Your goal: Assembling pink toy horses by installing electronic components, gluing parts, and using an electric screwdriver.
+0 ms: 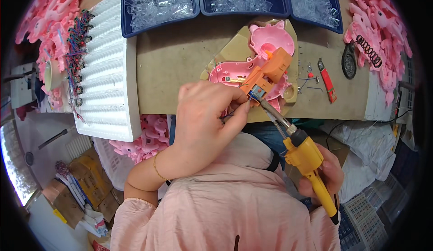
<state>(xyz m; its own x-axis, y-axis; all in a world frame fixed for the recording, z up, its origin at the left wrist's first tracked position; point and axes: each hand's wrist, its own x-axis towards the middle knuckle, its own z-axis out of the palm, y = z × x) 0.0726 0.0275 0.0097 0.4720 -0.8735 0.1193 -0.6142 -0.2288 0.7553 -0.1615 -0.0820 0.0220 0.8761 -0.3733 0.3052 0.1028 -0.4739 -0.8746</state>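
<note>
My left hand (205, 106) is closed in a pinch beside an orange plastic housing (275, 68). Between its fingertips is what looks like a thin blue wire (252, 95), mostly covered by the fingers. In my right hand (331, 172) is a yellow soldering gun (304, 156), gripped by its handle. Its metal tip (262, 100) reaches to small metal parts at the housing's near end, close to the left fingertips. Beneath the housing lies a pink animal-shaped toy shell (270, 39), open side up, in a tan holder (237, 48).
Blue bins (162, 25) of clear plastic pieces line the back. At left a white ribbed foam tray (106, 70) carries wired parts (79, 70). Right of the holder are a red cutter knife (328, 81), loose wired parts (310, 76) and a black coiled cord (367, 50). Pink shells (376, 20) pile at both sides.
</note>
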